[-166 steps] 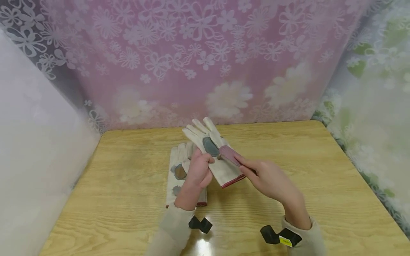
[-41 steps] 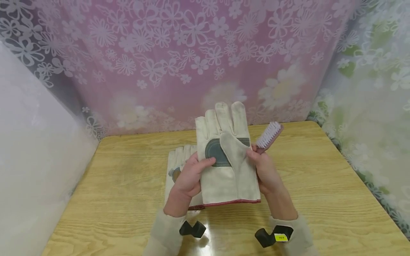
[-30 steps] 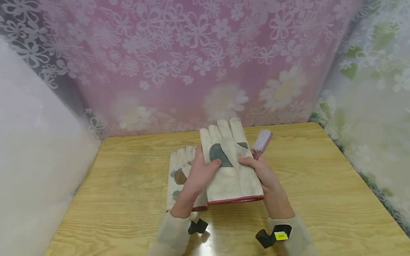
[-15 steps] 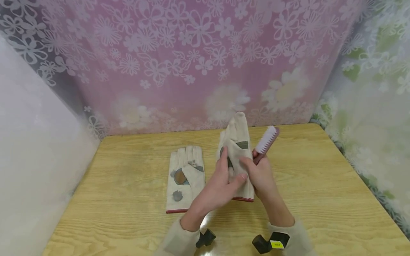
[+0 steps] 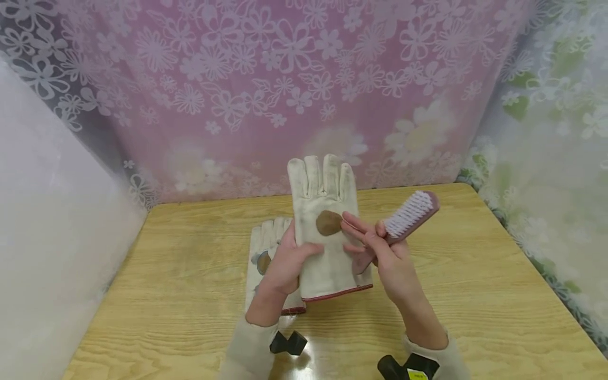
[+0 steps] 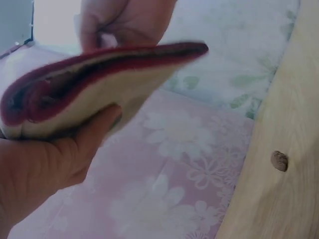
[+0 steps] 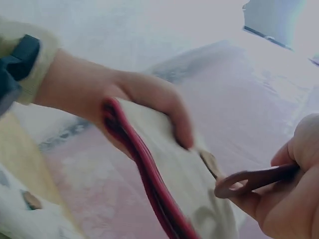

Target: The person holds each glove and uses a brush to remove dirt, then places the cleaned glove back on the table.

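Observation:
A cream canvas work glove (image 5: pixel 328 269) with a red-edged cuff is held up by my left hand (image 5: pixel 285 261), thumb across its front. A round brown stain (image 5: pixel 329 222) marks the side facing me. My right hand (image 5: pixel 391 264) holds a scrub brush (image 5: pixel 412 214) with a mauve back and white bristles pointing up and left. Some right fingers stretch out to the stain's edge. In the right wrist view, the brush handle (image 7: pixel 239 185) ends in a loop close to the glove. Partly hidden behind my left hand, a second stained glove (image 5: pixel 254 285) lies on the table.
The wooden table (image 5: pixel 190 274) runs back to a pink flowered curtain (image 5: pixel 247 105). White sheeting (image 5: pixel 57 211) borders the left side and a leafy curtain (image 5: pixel 560 158) the right. In the left wrist view, a small brown thing (image 6: pixel 279 161) appears on the wood-coloured surface; its kind is unclear.
The held glove has been turned over, from its thumb side with the grey patch to the stained side. My left hand has shifted to its left edge. The brush has tipped rightward.

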Tool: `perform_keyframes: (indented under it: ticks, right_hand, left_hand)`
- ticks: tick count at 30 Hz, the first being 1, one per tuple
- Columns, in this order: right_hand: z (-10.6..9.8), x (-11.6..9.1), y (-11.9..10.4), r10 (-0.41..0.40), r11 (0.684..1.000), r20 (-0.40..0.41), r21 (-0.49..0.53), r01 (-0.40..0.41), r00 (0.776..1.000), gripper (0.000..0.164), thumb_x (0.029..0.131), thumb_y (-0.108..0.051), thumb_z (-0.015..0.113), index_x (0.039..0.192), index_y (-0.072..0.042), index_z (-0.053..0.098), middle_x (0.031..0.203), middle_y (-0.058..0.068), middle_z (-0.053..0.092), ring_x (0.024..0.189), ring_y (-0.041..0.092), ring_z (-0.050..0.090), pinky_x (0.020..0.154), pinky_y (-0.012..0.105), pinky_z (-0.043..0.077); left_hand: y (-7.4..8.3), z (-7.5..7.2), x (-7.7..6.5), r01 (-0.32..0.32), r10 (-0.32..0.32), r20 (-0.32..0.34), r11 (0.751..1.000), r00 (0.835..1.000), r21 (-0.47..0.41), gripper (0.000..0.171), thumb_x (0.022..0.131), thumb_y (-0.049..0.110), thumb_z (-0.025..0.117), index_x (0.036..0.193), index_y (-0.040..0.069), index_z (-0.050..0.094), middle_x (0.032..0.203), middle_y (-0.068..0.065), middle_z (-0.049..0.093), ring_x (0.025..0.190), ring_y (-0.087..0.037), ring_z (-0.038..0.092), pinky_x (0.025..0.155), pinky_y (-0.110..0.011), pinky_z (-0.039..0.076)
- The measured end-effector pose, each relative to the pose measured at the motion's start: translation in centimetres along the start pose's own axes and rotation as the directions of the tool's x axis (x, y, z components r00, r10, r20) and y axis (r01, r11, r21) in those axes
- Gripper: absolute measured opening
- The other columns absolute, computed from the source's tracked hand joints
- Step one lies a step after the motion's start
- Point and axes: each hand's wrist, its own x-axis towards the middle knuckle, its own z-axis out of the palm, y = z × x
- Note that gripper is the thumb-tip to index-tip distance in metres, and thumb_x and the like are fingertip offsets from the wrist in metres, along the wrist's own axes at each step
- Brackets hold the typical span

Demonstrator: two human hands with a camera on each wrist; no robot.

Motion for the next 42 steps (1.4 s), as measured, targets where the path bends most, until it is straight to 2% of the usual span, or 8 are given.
perform_keyframes:
  ticks: [4, 8, 16, 19, 24, 28, 31, 42]
  right_hand:
    - [-1.4, 0.0, -1.0, 0.019, 0.997, 0.013, 0.080, -0.020, 1.000, 0.025, 0.106, -0.004, 0.034, 0.085, -0.014, 0.027, 0.123, 0.007, 0.070, 0.094, 0.020, 0.073, 0.066, 0.029, 0.060]
    - [-2.0, -0.2, -1.8, 0.079, 0.995, -0.011, -0.054, -0.080, 0.997, 0.007, 0.106, -0.008, 0.036, 0.111, -0.013, 0.037, 0.099, 0.004, 0.072, 0.046, 0.013, 0.050, 0.031, 0.030, 0.031]
    - [0.1, -0.7, -1.6, 0.007, 0.917, 0.063, -0.398, 0.018, 0.998, 0.061, 0.101, -0.001, 0.049, 0.154, -0.017, 0.023, 0.098, 0.014, 0.056, 0.069, 0.016, 0.059, 0.061, 0.026, 0.049]
    - [1.1, -1.0, -0.9, -0.117, 0.807, 0.077, -0.573, 0.140, 0.990, 0.056, 0.100, -0.003, 0.054, 0.151, -0.019, 0.039, 0.094, 0.010, 0.056, 0.066, 0.013, 0.054, 0.057, 0.026, 0.045]
    - [2.4, -1.3, 0.4, -0.311, 0.504, 0.133, -0.816, 0.282, 0.941, 0.051, 0.093, -0.005, 0.066, 0.141, -0.019, 0.058, 0.086, 0.002, 0.057, 0.062, 0.005, 0.042, 0.051, 0.019, 0.040]
    - [2.8, -1.5, 1.0, -0.348, 0.394, 0.194, -0.858, 0.331, 0.917, 0.051, 0.088, -0.004, 0.071, 0.136, -0.016, 0.062, 0.077, 0.002, 0.053, 0.053, 0.002, 0.034, 0.044, 0.015, 0.033]
    - [2.9, -1.7, 1.0, -0.336, 0.380, 0.216, -0.860, 0.342, 0.917, 0.051, 0.088, -0.004, 0.071, 0.137, -0.015, 0.062, 0.074, 0.001, 0.050, 0.053, 0.002, 0.030, 0.043, 0.015, 0.032]
    - [2.5, -2.9, -1.8, -0.093, 0.454, 0.211, -0.861, 0.230, 0.973, 0.050, 0.095, -0.010, 0.066, 0.142, -0.022, 0.057, 0.076, -0.005, 0.047, 0.057, 0.002, 0.032, 0.050, 0.019, 0.036]
  left_hand:
    - [0.5, -0.7, -0.4, -0.001, 0.002, 0.020, 0.997, 1.000, -0.075, 0.064, 0.089, -0.003, 0.053, 0.147, 0.014, 0.031, 0.124, -0.005, 0.056, 0.104, -0.018, 0.066, 0.086, -0.035, 0.055]
    - [0.7, -0.9, -0.7, -0.008, 0.009, 0.014, 0.994, 1.000, -0.105, 0.061, 0.091, 0.000, 0.053, 0.147, 0.015, 0.032, 0.122, -0.004, 0.059, 0.104, -0.017, 0.066, 0.086, -0.034, 0.055]
    - [1.2, -0.2, -1.2, 0.002, -0.001, 0.006, 0.988, 1.000, -0.154, 0.060, 0.091, -0.002, 0.051, 0.144, 0.018, 0.030, 0.121, -0.007, 0.058, 0.103, -0.021, 0.066, 0.084, -0.037, 0.056]
    - [1.3, 0.3, -1.4, -0.006, 0.008, 0.016, 0.993, 1.000, -0.115, 0.069, 0.090, -0.003, 0.052, 0.149, 0.021, 0.026, 0.128, -0.012, 0.055, 0.105, -0.023, 0.066, 0.084, -0.040, 0.057]
    - [1.5, 1.1, -1.5, -0.025, 0.025, 0.009, 0.998, 1.000, -0.050, 0.074, 0.090, -0.007, 0.048, 0.152, 0.021, 0.019, 0.139, -0.020, 0.048, 0.112, -0.026, 0.063, 0.087, -0.041, 0.056]
    - [2.0, 1.1, -1.7, -0.036, 0.034, -0.078, 0.999, 0.996, -0.030, 0.072, 0.089, -0.011, 0.044, 0.151, 0.015, 0.019, 0.140, -0.023, 0.047, 0.116, -0.028, 0.060, 0.087, -0.039, 0.056]
    - [2.4, 0.8, -1.9, -0.034, 0.027, -0.099, 0.997, 0.995, -0.069, 0.073, 0.090, -0.011, 0.042, 0.153, 0.015, 0.019, 0.144, -0.023, 0.044, 0.122, -0.031, 0.057, 0.088, -0.040, 0.056]
    - [3.1, 0.4, -2.3, -0.052, 0.031, -0.147, 0.989, 0.989, -0.139, 0.076, 0.091, -0.013, 0.041, 0.156, 0.019, 0.017, 0.149, -0.015, 0.039, 0.128, -0.031, 0.051, 0.091, -0.039, 0.054]
